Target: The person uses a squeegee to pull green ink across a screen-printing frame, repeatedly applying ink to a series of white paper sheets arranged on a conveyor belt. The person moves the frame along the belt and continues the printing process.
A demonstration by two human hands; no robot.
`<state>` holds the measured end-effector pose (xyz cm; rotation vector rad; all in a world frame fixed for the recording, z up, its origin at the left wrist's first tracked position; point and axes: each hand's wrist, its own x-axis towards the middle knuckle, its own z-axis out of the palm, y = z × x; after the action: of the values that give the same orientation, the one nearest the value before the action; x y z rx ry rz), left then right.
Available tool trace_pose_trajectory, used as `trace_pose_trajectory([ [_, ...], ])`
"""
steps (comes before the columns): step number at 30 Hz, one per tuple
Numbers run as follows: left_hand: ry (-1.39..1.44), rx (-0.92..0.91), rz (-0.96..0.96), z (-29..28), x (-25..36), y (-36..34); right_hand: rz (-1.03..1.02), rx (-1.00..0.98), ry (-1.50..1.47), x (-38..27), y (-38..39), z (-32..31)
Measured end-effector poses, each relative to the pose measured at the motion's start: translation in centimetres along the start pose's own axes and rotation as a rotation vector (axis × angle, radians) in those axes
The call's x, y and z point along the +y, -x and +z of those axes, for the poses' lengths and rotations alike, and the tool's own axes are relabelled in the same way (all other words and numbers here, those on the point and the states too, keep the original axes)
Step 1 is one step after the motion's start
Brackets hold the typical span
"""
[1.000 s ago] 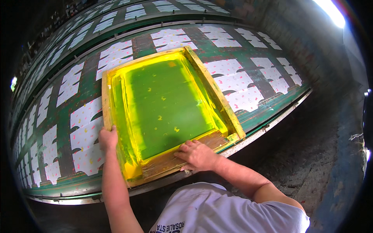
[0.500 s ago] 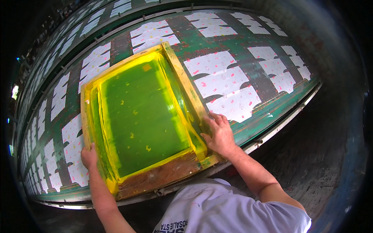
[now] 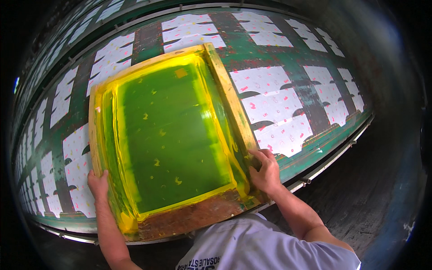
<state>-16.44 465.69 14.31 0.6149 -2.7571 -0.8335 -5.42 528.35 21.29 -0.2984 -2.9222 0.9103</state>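
Where the room is visible, a long green worktop [image 3: 225,27], stained with reddish and dark patches, crosses the view and bends toward its rim. White sheet pieces [image 3: 274,105] with curved cutouts and small pink or red marks lie on it in spaced groups, arranged in two rows. A pale rail [image 3: 294,186] runs along the near edge, and another surface bearing similar pieces stands beyond, at the upper left. A dark floor [image 3: 342,211] occupies the lower right. The wooden frame [image 3: 234,103] is located at the near side of the worktop, directly in front of the person's pale shirt [image 3: 243,238], between groups of pieces. It surrounds a green panel [image 3: 175,139] bordered with bright yellow, and a brown board [image 3: 189,216] spans its near end. Whether the frame rests flat or is slightly raised cannot be determined. The left grip [image 3: 98,184] clasps the left rail, thumb uppermost; the right grip [image 3: 266,173] grasps the right rail near its lower end, fingers over the outer side. Relative to the view one second earlier, the right grip has transferred from the brown board to the right rail, while the left grip remains on its rail; the near end of the frame now appears lower in view, overlapping the shirt's outline
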Motion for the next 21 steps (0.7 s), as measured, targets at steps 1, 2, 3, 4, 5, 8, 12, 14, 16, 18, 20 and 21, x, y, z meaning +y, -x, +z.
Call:
trace_pose_trajectory([
  [1,0.043,-0.015,-0.002,0.1,-0.5,0.0,-0.015,0.018,-0.016,-0.2,0.0,0.0],
  [2,0.137,-0.020,0.028,0.0,-0.9,0.0,0.000,0.028,-0.022,-0.4,0.1,-0.1],
  [3,0.114,-0.033,-0.018,0.0,-1.3,0.0,0.014,0.043,-0.032,-0.7,0.1,-0.1],
  [4,0.143,-0.038,-0.030,0.2,-1.6,-0.3,0.032,0.029,-0.022,-0.9,0.2,-0.5],
  [5,0.207,-0.059,-0.044,0.2,-1.7,-0.6,0.002,0.033,-0.027,-1.2,0.3,-0.8],
  [8,0.020,-0.128,-0.125,-0.7,-1.2,-2.0,-0.074,0.060,-0.042,-1.8,0.3,-2.7],
  [12,0.229,-0.137,-0.181,-1.5,1.3,-1.2,-0.157,0.097,-0.034,-1.5,-1.0,-5.7],
  [14,0.422,-0.152,-0.184,-1.0,3.0,-0.4,-0.169,0.099,-0.020,-0.5,-2.2,-7.3],
  [16,0.405,-0.129,-0.148,0.1,4.9,0.1,-0.107,0.096,-0.035,1.0,-3.4,-8.7],
  [18,0.402,-0.111,-0.108,1.7,7.1,0.7,-0.042,0.088,-0.048,3.4,-4.3,-10.1],
  [20,0.400,-0.110,-0.123,3.4,9.8,1.8,-0.025,0.119,-0.046,6.4,-5.2,-11.3],
  [21,0.357,-0.091,-0.071,4.1,11.4,2.6,-0.020,0.134,-0.043,8.1,-5.7,-12.0],
])
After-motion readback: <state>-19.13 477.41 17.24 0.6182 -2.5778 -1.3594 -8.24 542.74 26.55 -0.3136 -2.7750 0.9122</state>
